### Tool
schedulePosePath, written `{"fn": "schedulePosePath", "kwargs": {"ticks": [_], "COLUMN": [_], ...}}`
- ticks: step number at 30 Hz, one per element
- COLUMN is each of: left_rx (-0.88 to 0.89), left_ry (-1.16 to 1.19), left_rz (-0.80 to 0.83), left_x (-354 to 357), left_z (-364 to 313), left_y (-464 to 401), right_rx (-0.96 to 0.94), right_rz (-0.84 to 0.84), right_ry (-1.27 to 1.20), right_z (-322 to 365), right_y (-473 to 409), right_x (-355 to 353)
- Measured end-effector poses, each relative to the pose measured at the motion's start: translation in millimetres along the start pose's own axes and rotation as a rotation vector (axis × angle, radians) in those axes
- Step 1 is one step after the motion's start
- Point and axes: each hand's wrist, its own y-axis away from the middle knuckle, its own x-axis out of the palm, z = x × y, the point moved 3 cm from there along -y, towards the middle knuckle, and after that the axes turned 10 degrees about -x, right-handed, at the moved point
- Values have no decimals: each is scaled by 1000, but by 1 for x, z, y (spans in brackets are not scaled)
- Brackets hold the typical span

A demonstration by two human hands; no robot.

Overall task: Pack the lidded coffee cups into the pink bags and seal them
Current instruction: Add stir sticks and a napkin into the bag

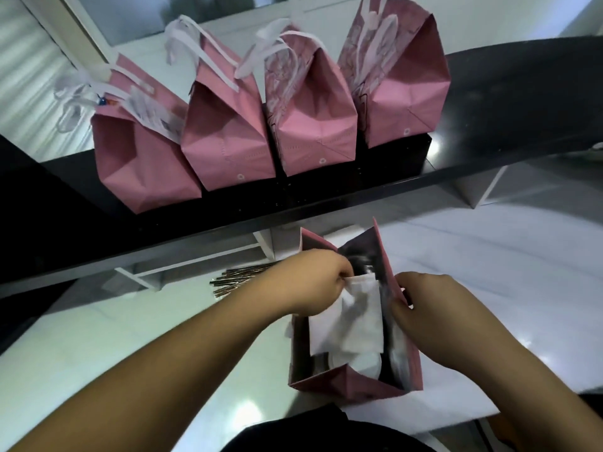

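- The open pink bag [352, 384] stood on the pale lower surface [130, 337] at the lower centre of the frame, its mouth spread and facing up toward the camera.
- Inside it, a round white lid [365, 363] showed near the bottom edge of the opening, which I took to be a lidded cup already seated; the cup body itself was hidden.
- The left hand [313, 282] reached over the bag's left rim, its fingers pinched narrow on a corner of a white paper sheet [349, 321], napkin or sleeve, I could not tell which, that lay across the opening.
- The right hand [424, 308] gripped the bag's right wall, fingers folded over the rim and holding it open.
- Judged step: tucking the white paper down beside or over the cup before closing the top.
- To do it well, the right hand should keep the wall steady and spread so the mouth does not collapse, while the left slides the paper in flat without pushing on the lid.
- The main risk seemed to be tipping the cup or popping its lid while pressing down.
- Four closed pink bags [228, 132] with white handles stood in a row on the dark shelf [489, 109] across the upper frame.
- A bundle of dark straws or sticks [238, 278] lay on the surface left of the open bag.
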Motion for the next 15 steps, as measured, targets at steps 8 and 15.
{"fn": "schedulePosePath", "kwargs": {"ticks": [8, 15], "left_rx": [-71, 1], "left_ry": [-273, -16], "left_rz": [154, -357], "left_x": [37, -13], "left_z": [-21, 9], "left_y": [-47, -31], "right_rx": [-28, 18], "right_rz": [-26, -22], "right_ry": [15, -33], "right_z": [5, 9], "right_y": [4, 11], "right_x": [0, 2]}}
